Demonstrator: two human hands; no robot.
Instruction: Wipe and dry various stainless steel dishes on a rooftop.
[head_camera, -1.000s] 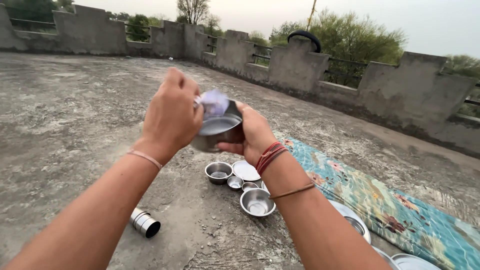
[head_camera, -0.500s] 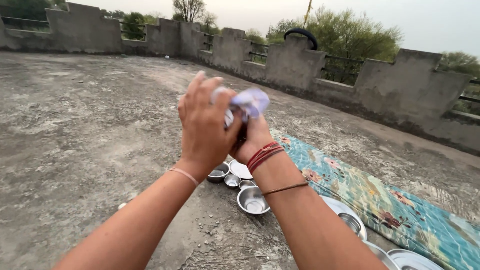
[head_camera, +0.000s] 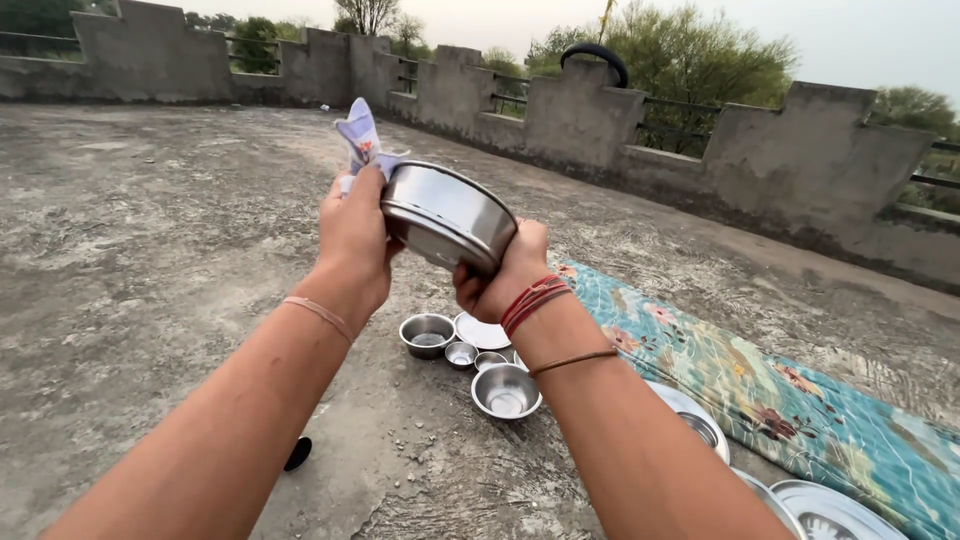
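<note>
steel bowl (head_camera: 447, 215) gripped by right hand (head_camera: 500, 275); left hand (head_camera: 352, 238) fingers closed on cloth (head_camera: 359, 137) against it.

steel bowl (head_camera: 447, 216) now tipped sideways, cloth (head_camera: 360, 140) moved behind it

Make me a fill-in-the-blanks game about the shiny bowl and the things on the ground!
1. The right hand holds a steel bowl from below, and the left hand presses a ____ against it.
2. The small steel bowls sit on the bare ____ roof floor.
3. A flowered blue-green ____ lies to the right of them.
4. An old black ____ rests on top of the parapet wall.

Missing words: cloth; concrete; mat; tyre
</note>
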